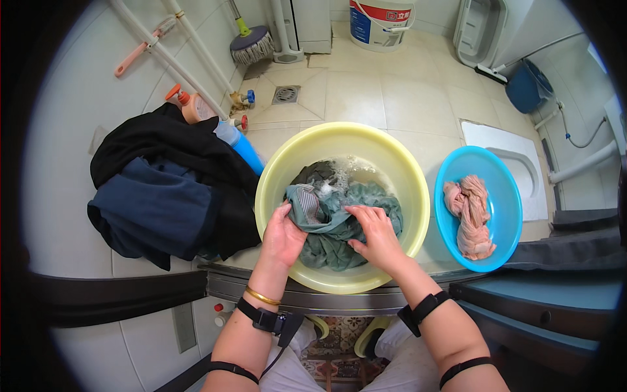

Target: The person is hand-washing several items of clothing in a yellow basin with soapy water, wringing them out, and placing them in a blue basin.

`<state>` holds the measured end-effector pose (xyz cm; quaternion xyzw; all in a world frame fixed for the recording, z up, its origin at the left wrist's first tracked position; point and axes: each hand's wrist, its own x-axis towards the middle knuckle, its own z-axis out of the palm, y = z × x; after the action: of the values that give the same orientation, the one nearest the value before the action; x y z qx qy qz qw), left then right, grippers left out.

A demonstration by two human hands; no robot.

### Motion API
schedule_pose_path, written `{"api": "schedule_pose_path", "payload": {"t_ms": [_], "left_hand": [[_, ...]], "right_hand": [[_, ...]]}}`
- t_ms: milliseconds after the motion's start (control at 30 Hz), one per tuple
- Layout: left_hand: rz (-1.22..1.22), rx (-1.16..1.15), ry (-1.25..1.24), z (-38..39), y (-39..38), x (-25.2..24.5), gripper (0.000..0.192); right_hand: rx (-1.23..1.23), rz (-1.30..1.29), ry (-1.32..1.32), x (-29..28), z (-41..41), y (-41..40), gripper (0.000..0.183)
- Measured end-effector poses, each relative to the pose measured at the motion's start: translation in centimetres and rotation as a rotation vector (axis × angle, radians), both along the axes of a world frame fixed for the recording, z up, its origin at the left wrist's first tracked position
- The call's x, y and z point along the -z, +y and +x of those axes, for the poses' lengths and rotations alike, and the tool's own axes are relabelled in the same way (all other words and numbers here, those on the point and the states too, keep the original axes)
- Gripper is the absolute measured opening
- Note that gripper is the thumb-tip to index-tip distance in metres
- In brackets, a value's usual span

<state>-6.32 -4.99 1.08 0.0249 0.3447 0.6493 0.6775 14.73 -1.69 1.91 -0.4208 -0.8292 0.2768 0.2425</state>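
Observation:
In a round pale yellow plastic basin (343, 131), a wet green garment (330, 223) with a grey-striped patch (304, 202) lies bunched in sudsy water (360, 166). My left hand (285, 235), palm turned up, holds the garment's near-left edge between thumb and fingers. On the right side of the cloth are the fingertips of my right hand (376, 230); its thumb sits apart from them, and whether it pinches the fabric is unclear. Behind the green folds a dark grey cloth (313, 172) is partly under water.
A blue oval basin (443, 230) with twisted pink cloth (472, 215) stands to the right, by a squat toilet (521, 166). Dark clothes (152, 191) are heaped left, beside a blue bottle (245, 149) and pipe valves (250, 96). A door track (343, 303) runs under the basin's near side.

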Motion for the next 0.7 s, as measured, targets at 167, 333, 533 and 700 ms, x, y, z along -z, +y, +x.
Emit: {"api": "schedule_pose_path", "payload": {"t_ms": [167,333,533,700], "left_hand": [[-0.033,0.025,0.036,0.6,0.3,-0.8,0.033],[-0.034,-0.258,0.155,-1.7,0.7,0.8,0.033],[-0.093,-0.385,0.157,-3.0,0.7,1.1,0.031],[0.038,-0.199,0.163,-2.3,1.1,0.4,0.035]], "right_hand": [[0.066,-0.019,-0.143,1.7,1.4,1.2,0.038],[0.159,0.032,0.052,-0.9,1.2,2.4,0.016],[-0.2,-0.278,0.015,-2.7,0.2,0.5,0.017],[-0.508,-0.533,-0.192,-0.1,-1.4,-2.6,0.011]]}}
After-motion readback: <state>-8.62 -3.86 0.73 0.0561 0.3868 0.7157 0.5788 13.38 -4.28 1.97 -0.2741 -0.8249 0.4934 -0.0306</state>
